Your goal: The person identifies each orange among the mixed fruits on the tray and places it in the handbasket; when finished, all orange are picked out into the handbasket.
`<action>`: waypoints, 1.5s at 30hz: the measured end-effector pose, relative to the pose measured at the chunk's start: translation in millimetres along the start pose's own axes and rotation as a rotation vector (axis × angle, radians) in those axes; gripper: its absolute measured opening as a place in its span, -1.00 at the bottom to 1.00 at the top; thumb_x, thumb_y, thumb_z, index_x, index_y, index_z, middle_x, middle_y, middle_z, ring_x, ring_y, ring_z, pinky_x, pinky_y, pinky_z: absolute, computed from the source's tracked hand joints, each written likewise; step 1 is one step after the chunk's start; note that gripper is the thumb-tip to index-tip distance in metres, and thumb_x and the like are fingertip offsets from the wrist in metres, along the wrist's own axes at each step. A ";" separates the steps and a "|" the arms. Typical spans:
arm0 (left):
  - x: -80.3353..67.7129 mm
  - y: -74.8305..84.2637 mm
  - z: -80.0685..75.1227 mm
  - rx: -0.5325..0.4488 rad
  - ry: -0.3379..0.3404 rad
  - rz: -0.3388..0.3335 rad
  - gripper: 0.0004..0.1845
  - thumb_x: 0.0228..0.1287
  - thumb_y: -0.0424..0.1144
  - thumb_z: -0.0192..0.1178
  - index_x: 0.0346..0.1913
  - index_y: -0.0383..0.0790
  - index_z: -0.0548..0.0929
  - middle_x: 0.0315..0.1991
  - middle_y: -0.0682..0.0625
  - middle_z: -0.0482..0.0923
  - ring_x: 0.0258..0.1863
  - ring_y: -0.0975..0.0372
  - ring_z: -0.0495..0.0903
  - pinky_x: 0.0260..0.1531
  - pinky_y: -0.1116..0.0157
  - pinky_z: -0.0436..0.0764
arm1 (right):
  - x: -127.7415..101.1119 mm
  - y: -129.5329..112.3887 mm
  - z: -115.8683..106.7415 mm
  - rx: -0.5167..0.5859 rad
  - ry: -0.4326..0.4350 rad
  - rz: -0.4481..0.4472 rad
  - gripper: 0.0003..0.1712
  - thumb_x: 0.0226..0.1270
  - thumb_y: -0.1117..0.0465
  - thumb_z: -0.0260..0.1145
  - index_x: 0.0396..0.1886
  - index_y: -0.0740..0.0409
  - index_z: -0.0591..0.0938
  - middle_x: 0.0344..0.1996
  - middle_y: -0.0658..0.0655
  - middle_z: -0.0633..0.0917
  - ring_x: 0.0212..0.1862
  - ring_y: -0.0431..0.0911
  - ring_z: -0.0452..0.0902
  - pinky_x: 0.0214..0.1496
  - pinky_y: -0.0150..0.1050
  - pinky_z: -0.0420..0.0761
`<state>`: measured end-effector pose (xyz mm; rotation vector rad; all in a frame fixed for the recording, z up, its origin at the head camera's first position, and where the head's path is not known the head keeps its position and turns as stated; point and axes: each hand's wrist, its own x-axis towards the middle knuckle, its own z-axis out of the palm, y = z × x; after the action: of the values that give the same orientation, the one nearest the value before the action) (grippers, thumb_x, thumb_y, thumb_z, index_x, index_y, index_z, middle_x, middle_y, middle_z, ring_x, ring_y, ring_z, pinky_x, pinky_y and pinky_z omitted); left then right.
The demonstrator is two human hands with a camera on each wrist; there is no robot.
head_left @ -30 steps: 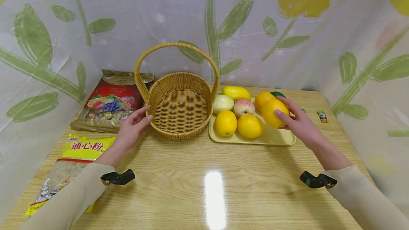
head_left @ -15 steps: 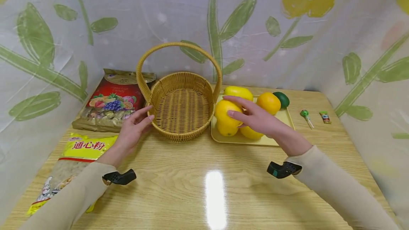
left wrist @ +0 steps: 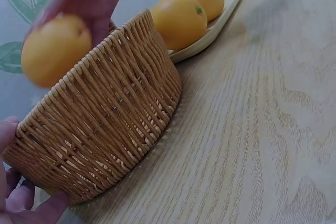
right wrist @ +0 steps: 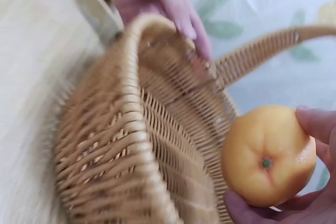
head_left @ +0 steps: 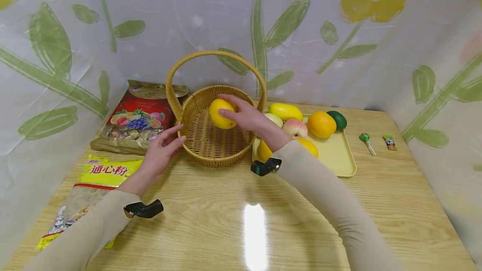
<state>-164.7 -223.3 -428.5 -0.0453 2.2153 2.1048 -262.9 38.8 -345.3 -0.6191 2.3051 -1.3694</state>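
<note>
Pinched between thumb and fingers of the right hand (head_left: 244,114): one round, smooth orange-yellow fruit (head_left: 219,114), above the opening of one round golden-brown wicker basket (head_left: 215,161). Green stem spot turned toward the right-wrist camera; nearly round, long axis impossible to make out. At the basket's left side, left hand (head_left: 163,149) touching the wickerwork, with fingers loosely bent and thumb apart from them; firmness of hold impossible to tell. Over the basket, one tall arched wicker handle (head_left: 216,53), spanning left to right. To the left, two bags: far, a red-and-gold plastic bag (head_left: 139,116), with "Candy" legible and smaller print too blurred; near, a yellow-and-clear plastic bag (head_left: 99,181), with "通心粉" in red. Just right of the basket, one pale yellow rectangular tray (head_left: 339,154); on or against it, seven fruits: one long yellow (head_left: 285,111), one pale green partly hidden (head_left: 274,119), one pink-and-white peach (head_left: 295,128), three orange-yellow (head_left: 321,124), one dark green (head_left: 337,120) at the far right corner. Farther right, one green-headed lollipop (head_left: 365,137) and one small wrapped sweet (head_left: 390,142), print too small to read. Beneath, one light wood-grained table (head_left: 211,216).
</note>
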 end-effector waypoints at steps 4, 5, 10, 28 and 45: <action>0.3 0.2 0.4 -0.008 0.001 -0.010 -0.34 0.44 -0.03 0.13 0.50 -0.11 0.23 0.41 -0.18 0.22 0.21 0.24 0.40 0.33 -0.02 0.33 | 28.2 7.5 8.3 -0.058 0.063 0.038 -0.35 0.49 -0.04 0.16 0.51 -0.15 0.27 0.36 0.09 0.37 0.12 -0.02 0.42 0.02 -0.20 0.53; 0.3 0.3 0.5 -0.009 0.001 -0.013 -0.34 0.44 -0.03 0.13 0.50 -0.11 0.23 0.41 -0.18 0.22 0.21 0.25 0.40 0.34 -0.02 0.32 | 33.6 8.8 10.3 -0.071 0.074 0.047 -0.35 0.50 -0.03 0.15 0.51 -0.11 0.26 0.38 0.10 0.36 0.15 -0.02 0.40 0.07 -0.19 0.51; 1.7 -0.4 -0.1 0.001 0.006 -0.011 -0.35 0.43 -0.04 0.14 0.50 -0.10 0.24 0.39 -0.18 0.24 0.25 0.14 0.38 0.30 0.06 0.40 | 52.3 12.5 20.9 -0.067 0.102 0.100 -0.34 0.52 0.01 0.12 0.53 -0.03 0.20 0.38 0.17 0.35 0.18 0.02 0.36 0.15 -0.15 0.45; 0.6 0.5 -0.4 -0.014 0.016 -0.009 -0.36 0.42 -0.06 0.16 0.48 -0.14 0.27 0.36 -0.20 0.24 0.14 0.32 0.44 0.28 0.12 0.44 | 67.3 9.4 32.6 -0.122 -0.068 0.189 -0.18 0.49 0.11 0.18 0.59 -0.14 0.00 0.38 0.17 0.32 -0.04 0.00 0.41 -0.06 -0.18 0.52; 1.1 1.3 -1.2 0.001 0.000 -0.008 -0.37 0.46 -0.08 0.12 0.49 -0.16 0.25 0.40 -0.19 0.24 0.18 0.31 0.42 0.30 0.03 0.39 | 75.2 3.4 31.2 -0.259 -0.059 0.160 -0.14 0.50 0.03 0.16 0.60 -0.08 -0.09 0.52 0.12 0.13 0.43 0.04 0.17 0.38 -0.10 0.29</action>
<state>-165.9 -224.4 -427.3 -0.0546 2.2120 2.1001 -309.1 -23.7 -370.0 -0.5292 2.4452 -0.9768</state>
